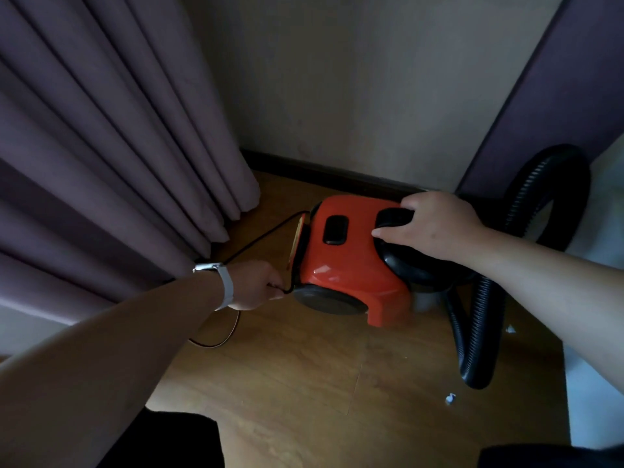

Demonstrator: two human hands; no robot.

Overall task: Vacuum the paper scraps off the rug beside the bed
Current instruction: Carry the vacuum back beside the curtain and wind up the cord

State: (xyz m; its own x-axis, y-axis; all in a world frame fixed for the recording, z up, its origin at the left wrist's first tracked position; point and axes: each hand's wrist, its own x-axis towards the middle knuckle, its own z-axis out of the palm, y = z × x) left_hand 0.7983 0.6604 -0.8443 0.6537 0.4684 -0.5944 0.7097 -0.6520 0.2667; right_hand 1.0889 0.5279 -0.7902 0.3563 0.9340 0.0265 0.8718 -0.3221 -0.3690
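Observation:
A small orange vacuum cleaner with black wheels stands on the wooden floor near the wall. My right hand grips its black top handle. My left hand, with a white watch on the wrist, is closed on the thin black power cord at the vacuum's rear. A ribbed black hose loops from the vacuum's front to the right. Two white paper scraps lie on the floor by the hose. A pale strip at the right edge may be the rug.
Purple curtains hang down to the floor on the left. A beige wall with a dark skirting board closes the back. A purple panel rises at the right. Bare wooden floor lies in front of the vacuum.

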